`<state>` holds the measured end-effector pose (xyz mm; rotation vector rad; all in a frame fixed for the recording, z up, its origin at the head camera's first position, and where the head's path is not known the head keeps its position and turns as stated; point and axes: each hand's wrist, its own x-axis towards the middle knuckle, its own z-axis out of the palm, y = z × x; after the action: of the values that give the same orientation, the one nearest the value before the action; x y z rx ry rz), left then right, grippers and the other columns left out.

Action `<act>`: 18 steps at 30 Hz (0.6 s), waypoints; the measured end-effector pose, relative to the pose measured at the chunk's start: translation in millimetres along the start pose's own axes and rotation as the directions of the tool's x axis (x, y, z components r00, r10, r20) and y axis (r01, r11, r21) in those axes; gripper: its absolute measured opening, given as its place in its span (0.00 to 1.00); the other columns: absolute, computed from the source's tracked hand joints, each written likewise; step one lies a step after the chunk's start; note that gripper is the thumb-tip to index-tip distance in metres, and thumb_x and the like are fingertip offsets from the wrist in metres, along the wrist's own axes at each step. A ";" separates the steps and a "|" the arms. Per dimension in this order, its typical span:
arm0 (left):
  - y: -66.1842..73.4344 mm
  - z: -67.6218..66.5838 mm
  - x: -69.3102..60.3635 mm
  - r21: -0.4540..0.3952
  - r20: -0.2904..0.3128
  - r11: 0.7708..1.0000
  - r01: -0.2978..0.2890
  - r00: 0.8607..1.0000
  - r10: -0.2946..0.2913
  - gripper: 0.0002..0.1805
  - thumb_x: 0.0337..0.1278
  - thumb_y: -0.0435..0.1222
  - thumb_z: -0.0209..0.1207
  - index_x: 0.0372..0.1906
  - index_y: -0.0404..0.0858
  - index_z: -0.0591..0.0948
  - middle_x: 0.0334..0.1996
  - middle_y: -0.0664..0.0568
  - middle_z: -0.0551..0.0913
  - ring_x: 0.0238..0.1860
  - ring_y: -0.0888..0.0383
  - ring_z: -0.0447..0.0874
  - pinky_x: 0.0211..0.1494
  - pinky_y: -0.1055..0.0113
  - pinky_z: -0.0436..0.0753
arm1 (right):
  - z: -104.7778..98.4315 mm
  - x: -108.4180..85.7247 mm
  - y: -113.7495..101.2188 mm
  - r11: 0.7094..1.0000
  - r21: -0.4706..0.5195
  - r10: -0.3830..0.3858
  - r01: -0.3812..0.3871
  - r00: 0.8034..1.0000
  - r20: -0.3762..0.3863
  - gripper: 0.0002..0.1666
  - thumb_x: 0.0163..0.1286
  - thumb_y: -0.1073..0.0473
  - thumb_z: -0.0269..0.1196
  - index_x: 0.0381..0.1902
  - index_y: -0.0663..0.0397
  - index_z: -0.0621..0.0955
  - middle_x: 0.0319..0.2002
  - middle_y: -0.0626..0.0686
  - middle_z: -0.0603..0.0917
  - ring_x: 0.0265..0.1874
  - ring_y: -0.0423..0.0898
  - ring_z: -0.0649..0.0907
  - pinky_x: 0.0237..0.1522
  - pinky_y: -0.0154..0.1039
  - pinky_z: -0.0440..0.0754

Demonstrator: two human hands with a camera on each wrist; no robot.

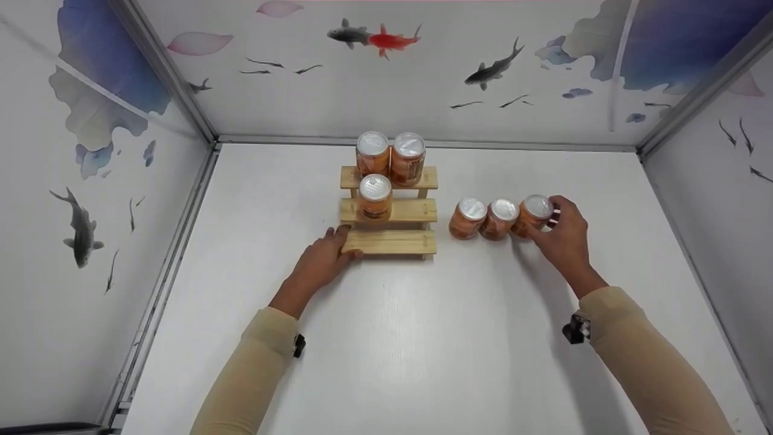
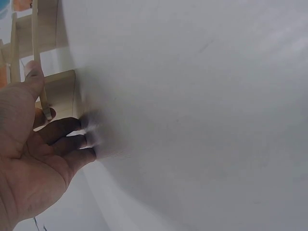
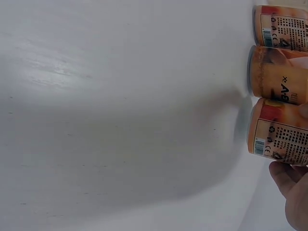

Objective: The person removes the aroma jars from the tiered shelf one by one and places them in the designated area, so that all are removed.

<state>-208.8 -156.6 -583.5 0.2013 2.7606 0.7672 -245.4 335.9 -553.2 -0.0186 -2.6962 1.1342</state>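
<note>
A three-step wooden rack [image 1: 389,242] stands mid-table; its lowest step is bare. The left hand [image 1: 322,260] pinches the left end of that step, and in the left wrist view the hand [image 2: 38,159] has thumb and forefinger about the board [image 2: 40,62]. Two orange cans with silver lids, a left [image 1: 372,154] and a right [image 1: 408,159], stand on the top step, and one can [image 1: 375,198] on the middle step's left. The right hand [image 1: 561,238] grips the rightmost can [image 1: 534,216] of three in a row; the right wrist view shows its label [image 3: 281,132].
Two more cans, one at left [image 1: 467,219] and one in the middle [image 1: 499,219], stand right of the rack beside the gripped one. White panels [image 1: 423,72] with painted fish enclose the table [image 1: 410,350] at the back and both sides.
</note>
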 end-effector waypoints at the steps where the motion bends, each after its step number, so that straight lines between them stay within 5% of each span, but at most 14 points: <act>1: 0.2 -0.1 0.0 0.000 0.003 1.000 0.003 1.000 -0.003 0.45 0.83 0.61 0.56 0.89 0.38 0.61 0.85 0.28 0.63 0.84 0.31 0.67 0.82 0.35 0.72 | 0.2 -0.1 0.5 1.000 0.000 0.004 -0.004 1.000 0.003 0.40 0.70 0.67 0.76 0.74 0.72 0.70 0.68 0.73 0.78 0.65 0.70 0.85 0.65 0.62 0.87; 8: 1.8 0.3 -0.3 -0.003 0.015 1.000 0.029 0.999 -0.029 0.46 0.82 0.62 0.55 0.90 0.40 0.60 0.86 0.30 0.62 0.85 0.32 0.65 0.84 0.35 0.70 | 1.5 -1.6 2.1 1.000 -0.014 0.010 -0.010 1.000 0.010 0.40 0.70 0.67 0.76 0.73 0.74 0.70 0.68 0.74 0.78 0.66 0.72 0.84 0.66 0.62 0.87; 18: -0.4 1.7 0.6 0.015 -0.009 1.000 -0.005 1.000 0.005 0.46 0.81 0.61 0.57 0.89 0.39 0.62 0.84 0.27 0.64 0.83 0.30 0.68 0.80 0.34 0.74 | 2.3 -0.8 1.9 1.000 0.003 0.013 -0.013 1.000 0.008 0.40 0.69 0.69 0.76 0.73 0.75 0.70 0.68 0.74 0.78 0.66 0.73 0.85 0.65 0.62 0.87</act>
<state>-208.9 -156.0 -585.3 0.2089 2.7757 0.7505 -245.3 335.5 -556.3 -0.0313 -2.7054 1.1440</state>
